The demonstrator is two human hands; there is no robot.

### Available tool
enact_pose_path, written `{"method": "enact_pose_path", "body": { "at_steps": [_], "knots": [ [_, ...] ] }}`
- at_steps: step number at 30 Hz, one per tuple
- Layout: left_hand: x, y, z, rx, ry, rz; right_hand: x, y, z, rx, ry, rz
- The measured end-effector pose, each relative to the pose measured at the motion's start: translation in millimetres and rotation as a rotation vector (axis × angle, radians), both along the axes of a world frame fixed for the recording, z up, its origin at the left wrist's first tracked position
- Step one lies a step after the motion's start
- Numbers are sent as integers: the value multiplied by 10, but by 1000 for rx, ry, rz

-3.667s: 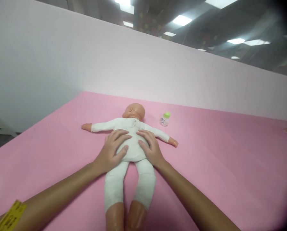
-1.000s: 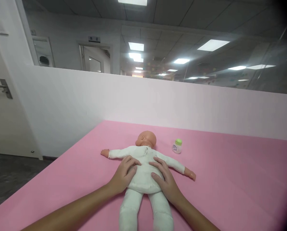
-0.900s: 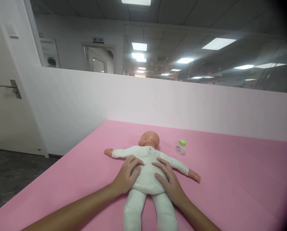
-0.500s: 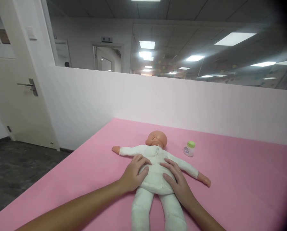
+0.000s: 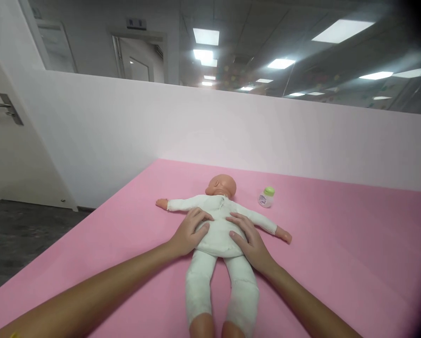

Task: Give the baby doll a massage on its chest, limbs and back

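A baby doll [image 5: 219,237] with a white cloth body lies face down on a pink table top [image 5: 126,291], its head turned to the left and its arms spread. On the left side of its back rests my left hand [image 5: 191,230], fingers stretched and thumb apart. My right hand [image 5: 251,241] lies along the right side of the back in the same way, fingers extended. Neither hand grips the doll; both touch the cloth. Beyond the doll's right-hand arm stands a small clear bottle [image 5: 266,197] with a green cap and a printed label.
A low white wall [image 5: 231,126] borders the table at the back, with glass above it. To the left are a door [image 5: 16,155] with a metal handle and a dark floor [image 5: 13,244].
The view has tilted down and shifted right, so the doll's lower legs now show. Both hands stay on the doll's back with almost no change in pose.
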State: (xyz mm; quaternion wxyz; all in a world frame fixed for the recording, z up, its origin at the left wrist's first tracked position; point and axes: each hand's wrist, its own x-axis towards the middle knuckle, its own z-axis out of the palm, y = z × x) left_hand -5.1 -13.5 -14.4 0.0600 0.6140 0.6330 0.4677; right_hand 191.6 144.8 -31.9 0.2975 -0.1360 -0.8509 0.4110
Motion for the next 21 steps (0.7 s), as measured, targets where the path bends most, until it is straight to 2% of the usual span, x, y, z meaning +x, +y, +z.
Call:
{"method": "enact_pose_path", "body": {
  "at_steps": [7, 14, 21],
  "knots": [
    [8, 8, -10, 25, -5, -9, 32, 15, 77, -13, -9, 68],
    [9, 21, -51, 108, 13, -32, 45, -13, -2, 4, -39, 53],
    [-3, 40, -70, 90, 16, -45, 52, -14, -3, 18, -26, 40]
  ]
}}
